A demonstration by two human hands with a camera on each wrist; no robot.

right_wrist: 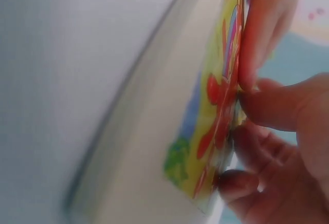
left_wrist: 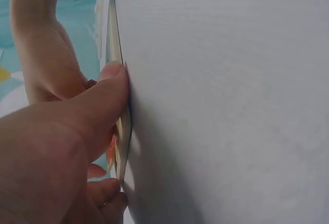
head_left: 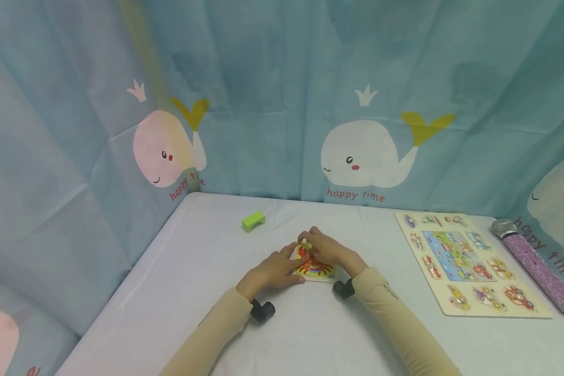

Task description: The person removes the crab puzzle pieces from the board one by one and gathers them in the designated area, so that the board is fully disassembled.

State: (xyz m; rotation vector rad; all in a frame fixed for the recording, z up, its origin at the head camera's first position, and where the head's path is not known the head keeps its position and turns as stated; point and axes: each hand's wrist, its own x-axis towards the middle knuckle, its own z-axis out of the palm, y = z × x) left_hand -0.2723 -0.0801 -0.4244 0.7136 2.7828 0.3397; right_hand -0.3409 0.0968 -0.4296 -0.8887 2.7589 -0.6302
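A small wooden puzzle board point(head_left: 320, 271) with a red and orange figure on yellow lies on the white table, between both hands. My left hand point(head_left: 274, 269) holds it from the left. In the left wrist view its thumb point(left_wrist: 110, 88) lies along the board's edge point(left_wrist: 116, 39), other fingers lower down. From the right and above, my right hand point(head_left: 326, 248) reaches over the board's far part. The right wrist view has its thumb and curled fingertips point(right_wrist: 239, 183) on a red puzzle piece point(right_wrist: 223, 106) at the board's face. The piece is partly hidden.
A green arch block point(head_left: 254, 221) lies farther back, left of the hands. To the right are a large vehicle puzzle board point(head_left: 444, 308) and a pink glittery microphone point(head_left: 538, 266). A blue curtain point(head_left: 263, 78) with whales hangs behind the table.
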